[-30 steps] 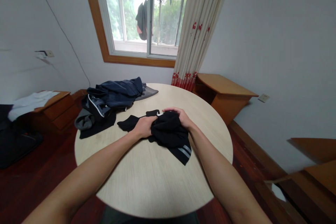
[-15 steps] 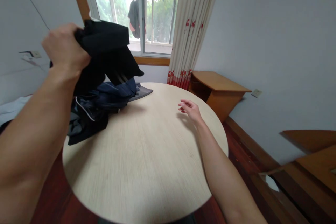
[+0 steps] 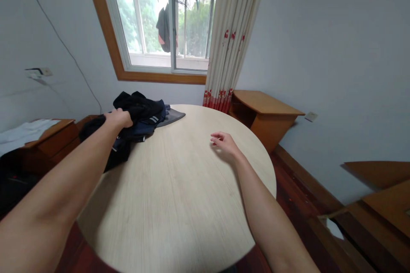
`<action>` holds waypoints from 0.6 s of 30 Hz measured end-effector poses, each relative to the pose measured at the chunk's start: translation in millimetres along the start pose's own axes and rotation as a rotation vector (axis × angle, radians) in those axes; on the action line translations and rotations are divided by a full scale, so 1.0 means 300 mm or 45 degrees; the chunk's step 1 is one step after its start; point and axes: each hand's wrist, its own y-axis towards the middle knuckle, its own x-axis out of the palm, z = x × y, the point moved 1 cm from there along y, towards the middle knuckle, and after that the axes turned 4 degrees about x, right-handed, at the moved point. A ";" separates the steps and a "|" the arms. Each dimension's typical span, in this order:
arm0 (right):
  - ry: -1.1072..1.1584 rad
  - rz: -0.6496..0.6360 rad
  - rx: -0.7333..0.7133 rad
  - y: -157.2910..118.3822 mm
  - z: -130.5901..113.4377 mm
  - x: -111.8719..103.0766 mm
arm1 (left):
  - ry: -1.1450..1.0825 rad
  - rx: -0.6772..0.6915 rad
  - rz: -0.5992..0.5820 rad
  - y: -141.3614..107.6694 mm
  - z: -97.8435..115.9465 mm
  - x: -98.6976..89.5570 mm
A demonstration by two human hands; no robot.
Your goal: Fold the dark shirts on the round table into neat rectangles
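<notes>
L hand [image 3: 119,118] reaches to a black garment [image 3: 137,103] lying atop a clothes pile [image 3: 144,129] at the round table's [image 3: 182,187] far left, arm stretched prob. b/c the pile sits off-center (can't tell if fingers clamp), while R hand [image 3: 223,141], fingers loosely apart, hovers w/ nothing held, seemingly unneeded.

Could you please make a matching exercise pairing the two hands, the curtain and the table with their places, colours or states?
1. Left hand
2. Right hand
3. Curtain
4. Table

A. Cream with red patterns
B. Over bare tabletop, holding nothing
C. Round, pale wood grain
D. On the black garment atop the clothes pile

Pairs: 1-D; 2-B; 3-A; 4-C
</notes>
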 end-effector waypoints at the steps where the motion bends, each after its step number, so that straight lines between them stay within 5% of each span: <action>1: -0.048 -0.021 -0.007 0.001 0.007 0.012 | 0.080 -0.062 -0.062 -0.001 0.045 -0.006; 4: -0.208 -0.091 -0.054 -0.001 0.024 0.060 | -0.006 0.165 -0.002 -0.051 0.231 0.011; 9: -0.409 -0.122 -0.206 -0.008 0.028 0.147 | -0.295 0.351 -0.176 -0.248 0.459 0.177; 13: -0.494 -0.162 -0.273 -0.011 0.016 0.185 | -0.369 0.388 -0.153 -0.328 0.488 0.291; 18: -0.543 -0.205 -0.284 -0.023 0.006 0.193 | -0.459 0.405 -0.162 -0.342 0.475 0.312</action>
